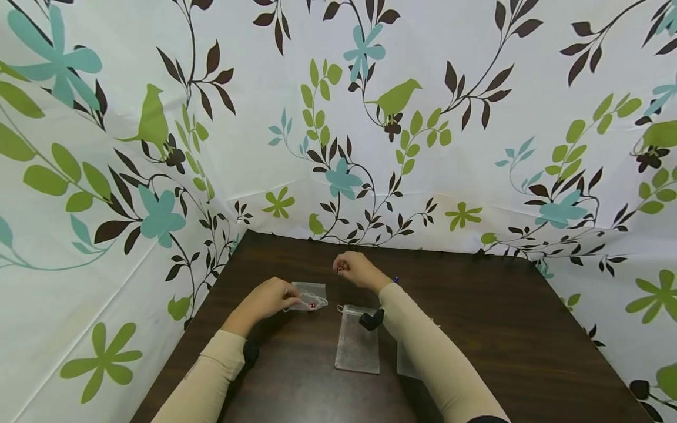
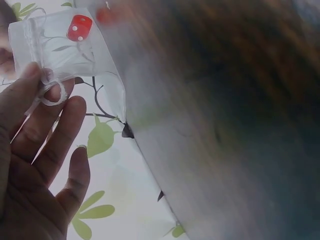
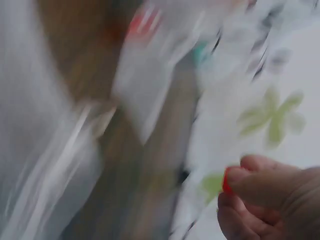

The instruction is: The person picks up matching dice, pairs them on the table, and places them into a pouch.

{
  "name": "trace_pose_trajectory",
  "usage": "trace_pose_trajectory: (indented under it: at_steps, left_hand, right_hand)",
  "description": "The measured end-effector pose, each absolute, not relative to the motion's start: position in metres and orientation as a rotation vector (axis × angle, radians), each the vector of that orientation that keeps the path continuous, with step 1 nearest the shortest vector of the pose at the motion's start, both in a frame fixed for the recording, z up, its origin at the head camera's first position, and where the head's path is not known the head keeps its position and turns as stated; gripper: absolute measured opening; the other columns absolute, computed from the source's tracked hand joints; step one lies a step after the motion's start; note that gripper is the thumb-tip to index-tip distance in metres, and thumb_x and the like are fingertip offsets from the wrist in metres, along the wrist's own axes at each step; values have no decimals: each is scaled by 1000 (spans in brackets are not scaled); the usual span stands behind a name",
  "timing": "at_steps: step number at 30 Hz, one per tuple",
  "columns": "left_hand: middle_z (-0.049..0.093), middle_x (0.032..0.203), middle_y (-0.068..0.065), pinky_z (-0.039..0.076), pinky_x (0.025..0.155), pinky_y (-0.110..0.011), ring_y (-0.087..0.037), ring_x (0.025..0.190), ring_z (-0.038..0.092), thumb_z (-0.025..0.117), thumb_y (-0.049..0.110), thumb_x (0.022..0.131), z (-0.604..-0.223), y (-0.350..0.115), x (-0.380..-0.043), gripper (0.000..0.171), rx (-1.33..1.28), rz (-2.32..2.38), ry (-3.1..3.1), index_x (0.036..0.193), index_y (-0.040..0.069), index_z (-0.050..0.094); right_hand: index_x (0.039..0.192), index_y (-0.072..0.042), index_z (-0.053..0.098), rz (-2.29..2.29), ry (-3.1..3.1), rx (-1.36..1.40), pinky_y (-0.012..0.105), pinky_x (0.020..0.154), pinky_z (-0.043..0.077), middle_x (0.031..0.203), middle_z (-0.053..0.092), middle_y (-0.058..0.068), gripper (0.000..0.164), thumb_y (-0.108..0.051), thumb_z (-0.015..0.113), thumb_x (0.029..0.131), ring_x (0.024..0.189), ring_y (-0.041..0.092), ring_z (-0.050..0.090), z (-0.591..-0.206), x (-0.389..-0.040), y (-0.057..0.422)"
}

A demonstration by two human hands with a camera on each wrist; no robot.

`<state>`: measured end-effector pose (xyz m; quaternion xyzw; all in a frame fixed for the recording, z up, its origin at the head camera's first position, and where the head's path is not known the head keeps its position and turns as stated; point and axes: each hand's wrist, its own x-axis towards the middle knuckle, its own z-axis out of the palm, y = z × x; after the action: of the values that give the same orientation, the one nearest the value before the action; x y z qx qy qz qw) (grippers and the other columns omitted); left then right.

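A sheer white drawstring pouch lies on the table, its neck and cord pinched between the thumb and fingers of my left hand. One red die with white pips shows at this pouch; whether it is inside or on top I cannot tell. Farther back, my right hand is raised above the table. Between its thumb and index finger it pinches a small red die, mostly covered by the fingertips. The right wrist view is blurred by motion.
A second sheer pouch lies flat in the middle of the dark wooden table. A third pouch is partly hidden under the right forearm. Beyond the right wrist sits a small blue object. Patterned cloth walls enclose the table.
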<state>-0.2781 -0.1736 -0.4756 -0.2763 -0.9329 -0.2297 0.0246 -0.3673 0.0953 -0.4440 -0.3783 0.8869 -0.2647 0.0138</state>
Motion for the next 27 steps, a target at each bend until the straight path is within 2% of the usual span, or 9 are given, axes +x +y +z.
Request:
trace_pose_trajectory:
  at_steps: [4, 8, 12, 15, 19, 24, 27]
  left_hand:
    - [61, 71, 17, 44, 56, -23, 1, 58, 49, 75, 21, 93, -476, -174, -279, 7, -863, -705, -2887, 88, 17, 78]
    - [62, 70, 13, 44, 55, -23, 0, 57, 48, 75, 20, 93, -475, -174, -279, 9, -856, -742, -2892, 88, 15, 78]
    - [66, 72, 8, 44, 55, -24, -1, 57, 49, 74, 19, 94, -477, -173, -277, 10, -847, -796, -2897, 89, 12, 79]
    - [68, 75, 8, 45, 56, -24, -1, 58, 50, 74, 19, 94, -478, -175, -277, 7, -850, -807, -2893, 91, 14, 79]
    - [68, 75, 8, 46, 56, -24, 0, 58, 51, 74, 18, 94, -477, -178, -276, 8, -865, -823, -2863, 91, 13, 79]
    - [65, 72, 10, 45, 55, -23, 0, 58, 49, 73, 19, 95, -475, -180, -275, 10, -849, -834, -2835, 89, 12, 78]
    - [64, 72, 10, 45, 56, -24, -1, 59, 49, 73, 20, 95, -474, -180, -274, 10, -828, -835, -2812, 89, 13, 77]
  right_hand:
    - [109, -5, 71, -810, 2596, -1382, 25, 76, 52, 98, 68, 2, 14, -2, 69, 96, 86, 10, 62, -424, -339, 74]
    - [115, -6, 70, -739, 2533, -1461, 21, 77, 52, 104, 70, 2, 20, -3, 70, 95, 89, 9, 64, -416, -320, 58]
    - [118, -6, 69, -602, 2552, -1496, 22, 82, 53, 112, 68, 4, 24, -6, 72, 95, 97, 15, 66, -422, -314, 53]
    - [119, -8, 69, -534, 2579, -1486, 25, 89, 52, 120, 64, 5, 24, -11, 72, 96, 108, 21, 64, -430, -312, 55]
    - [122, -14, 70, -474, 2559, -1480, 26, 96, 49, 131, 56, 3, 27, -22, 72, 96, 118, 18, 58, -436, -312, 59]
    - [121, -16, 73, -339, 2537, -1489, 24, 91, 50, 135, 55, 5, 33, -30, 77, 92, 109, 14, 61, -443, -308, 59]
    - [113, -15, 74, -259, 2615, -1512, 23, 85, 51, 124, 62, 3, 24, -26, 78, 92, 99, 11, 64, -444, -307, 59]
